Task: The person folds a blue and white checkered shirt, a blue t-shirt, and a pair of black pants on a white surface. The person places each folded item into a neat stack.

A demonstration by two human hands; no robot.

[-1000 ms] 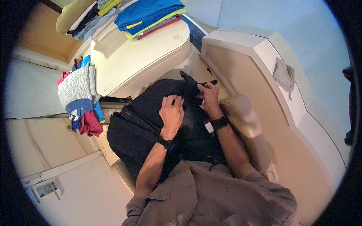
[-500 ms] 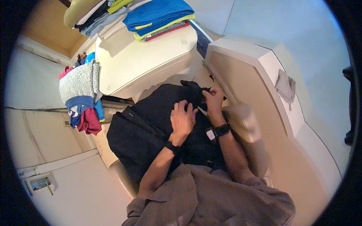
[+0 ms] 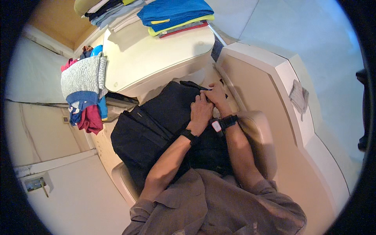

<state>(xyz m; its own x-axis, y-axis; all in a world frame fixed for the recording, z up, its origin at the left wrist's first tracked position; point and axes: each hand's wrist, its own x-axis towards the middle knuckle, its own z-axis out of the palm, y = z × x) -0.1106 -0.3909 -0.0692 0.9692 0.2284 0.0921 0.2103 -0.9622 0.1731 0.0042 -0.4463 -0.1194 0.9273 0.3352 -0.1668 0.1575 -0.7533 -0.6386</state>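
A large black garment (image 3: 152, 113) lies spread across my lap, with a seam or folded edge running along its left part. It looks like a jacket or trousers, but its dark folds hide which. My right hand (image 3: 216, 97) pinches its far right edge between bent fingers. Right beside it, my left hand (image 3: 201, 112) is closed at the same edge, its fingertips meeting the right hand. The cloth between the fingers is mostly hidden. Each wrist wears a black band, and a small device with a light face (image 3: 216, 125) shows beside the right one.
Ahead stands a cream table (image 3: 156, 55) carrying folded clothes, a blue stack (image 3: 176, 15) among them. More clothes (image 3: 84, 78) hang over its left side. A beige partition (image 3: 258, 90) rises on the right, with a grey cloth (image 3: 299, 98) on its ledge.
My left hand has moved right and forward until it meets the right hand at the garment's edge. The right hand has shifted slightly left, and the view has turned a little.
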